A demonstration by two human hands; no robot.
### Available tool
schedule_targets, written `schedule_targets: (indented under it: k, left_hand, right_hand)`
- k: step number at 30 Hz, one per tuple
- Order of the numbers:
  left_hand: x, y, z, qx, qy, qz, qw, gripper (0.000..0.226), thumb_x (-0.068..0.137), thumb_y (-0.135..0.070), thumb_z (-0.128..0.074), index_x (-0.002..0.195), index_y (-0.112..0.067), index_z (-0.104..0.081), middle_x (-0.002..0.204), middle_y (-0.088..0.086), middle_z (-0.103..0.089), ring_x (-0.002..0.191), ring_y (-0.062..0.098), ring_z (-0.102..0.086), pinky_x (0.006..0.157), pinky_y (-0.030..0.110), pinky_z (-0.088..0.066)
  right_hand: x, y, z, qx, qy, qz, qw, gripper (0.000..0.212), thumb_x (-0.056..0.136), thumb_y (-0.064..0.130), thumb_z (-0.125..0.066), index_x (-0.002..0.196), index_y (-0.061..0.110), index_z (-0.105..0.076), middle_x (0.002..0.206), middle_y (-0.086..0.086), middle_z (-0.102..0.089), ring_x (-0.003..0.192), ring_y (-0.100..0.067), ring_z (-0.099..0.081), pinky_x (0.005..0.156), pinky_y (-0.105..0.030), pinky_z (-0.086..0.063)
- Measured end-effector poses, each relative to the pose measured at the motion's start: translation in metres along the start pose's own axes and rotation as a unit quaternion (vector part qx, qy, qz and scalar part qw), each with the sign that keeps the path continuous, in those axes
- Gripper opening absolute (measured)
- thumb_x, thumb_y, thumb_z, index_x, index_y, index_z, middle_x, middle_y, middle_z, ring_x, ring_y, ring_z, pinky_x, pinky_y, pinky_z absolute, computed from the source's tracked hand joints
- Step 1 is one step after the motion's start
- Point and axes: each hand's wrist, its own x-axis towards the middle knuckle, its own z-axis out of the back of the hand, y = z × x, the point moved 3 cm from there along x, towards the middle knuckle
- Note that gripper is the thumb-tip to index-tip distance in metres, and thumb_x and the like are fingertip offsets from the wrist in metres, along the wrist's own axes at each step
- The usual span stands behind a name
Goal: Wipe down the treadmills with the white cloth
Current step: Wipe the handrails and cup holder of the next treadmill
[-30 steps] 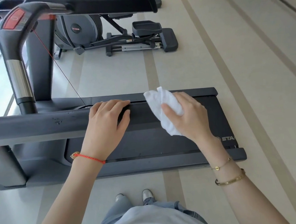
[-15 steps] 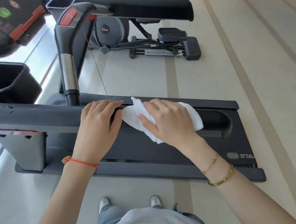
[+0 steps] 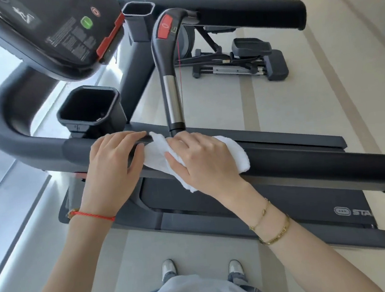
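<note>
A dark grey treadmill (image 3: 310,205) lies across the view, seen from its side. Its near handrail (image 3: 318,166) runs left to right in front of me. My right hand (image 3: 202,161) holds the white cloth (image 3: 237,153) wrapped over this handrail, fingers curled on the cloth. My left hand (image 3: 111,170) grips the same rail just left of the cloth, fingers curled over its top. The cloth's left end touches my left thumb.
The console (image 3: 58,34) with a green button hangs at upper left, a cup holder (image 3: 89,108) beneath it. An inner handle (image 3: 168,77) with a red button rises behind my hands. The far handrail (image 3: 244,11) and an elliptical machine (image 3: 249,60) stand beyond. Pale floor lies right.
My right hand has brought the cloth left along the handrail until it meets my left hand. The view has shifted left, and the console and cup holder have come into sight.
</note>
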Motion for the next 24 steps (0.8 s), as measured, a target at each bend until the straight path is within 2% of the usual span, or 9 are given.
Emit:
schedule_targets:
  k: [4,10,12,15,18,21,24]
  left_hand:
    - [0.006,0.014,0.001,-0.011,0.033,-0.042,0.999,0.030,0.098,-0.023,-0.047,0.118,-0.017,-0.068,0.113,-0.001,-0.069,0.106,0.023,-0.061,0.108,0.039,-0.035]
    - [0.013,0.018,-0.003,-0.034,0.067,-0.093,0.993,0.028,0.098,-0.023,-0.048,0.116,-0.016,-0.068,0.107,-0.003,-0.070,0.104,0.021,-0.064,0.111,0.041,-0.034]
    - [0.014,0.019,-0.003,-0.039,0.071,-0.103,0.991,0.028,0.099,-0.024,-0.047,0.115,-0.016,-0.069,0.105,-0.003,-0.070,0.101,0.020,-0.064,0.109,0.039,-0.035]
    - [0.014,0.020,-0.004,-0.051,0.069,-0.107,0.991,0.026,0.100,-0.024,-0.047,0.111,-0.015,-0.069,0.101,-0.004,-0.071,0.095,0.021,-0.064,0.104,0.037,-0.037]
    - [0.014,0.019,-0.005,-0.049,0.065,-0.100,0.992,0.025,0.099,-0.023,-0.049,0.110,-0.015,-0.070,0.102,-0.003,-0.071,0.091,0.022,-0.064,0.102,0.039,-0.040]
    - [0.014,0.017,-0.005,-0.050,0.068,-0.086,0.993,0.026,0.098,-0.022,-0.048,0.110,-0.016,-0.070,0.103,-0.003,-0.070,0.091,0.022,-0.063,0.103,0.040,-0.040]
    - [0.010,0.015,-0.005,-0.055,0.067,-0.076,0.993,0.026,0.098,-0.023,-0.047,0.111,-0.016,-0.069,0.105,-0.004,-0.069,0.094,0.020,-0.063,0.105,0.039,-0.039]
  right_hand:
    - [-0.002,0.003,0.003,-0.016,0.005,-0.020,1.000,0.035,0.099,0.042,-0.040,0.107,0.024,-0.069,0.098,0.006,-0.066,0.079,-0.018,-0.062,0.063,-0.029,-0.043]
    - [-0.024,-0.024,0.025,-0.090,-0.017,-0.199,0.976,0.034,0.093,0.043,-0.048,0.073,0.021,-0.064,0.071,0.007,-0.062,0.062,-0.018,-0.058,0.054,-0.026,-0.029]
    - [-0.009,-0.005,0.013,-0.091,-0.008,-0.195,0.977,0.035,0.092,0.043,-0.047,0.072,0.020,-0.063,0.069,0.006,-0.059,0.061,-0.019,-0.056,0.053,-0.027,-0.029]
    - [0.002,0.020,-0.001,-0.052,-0.021,-0.147,0.987,0.035,0.095,0.044,-0.046,0.081,0.021,-0.067,0.078,0.005,-0.062,0.066,-0.018,-0.056,0.059,-0.028,-0.039]
    - [-0.009,0.008,0.008,-0.035,-0.026,-0.113,0.993,0.033,0.096,0.045,-0.048,0.088,0.021,-0.069,0.084,0.005,-0.066,0.071,-0.018,-0.059,0.064,-0.028,-0.042]
    - [-0.022,-0.022,0.022,-0.072,-0.015,-0.163,0.984,0.036,0.094,0.046,-0.046,0.076,0.022,-0.066,0.072,0.006,-0.063,0.062,-0.018,-0.057,0.056,-0.027,-0.032]
    - [-0.021,-0.031,0.024,-0.116,-0.029,-0.223,0.967,0.040,0.090,0.044,-0.045,0.059,0.019,-0.052,0.056,0.003,-0.051,0.050,-0.021,-0.046,0.052,-0.026,-0.022]
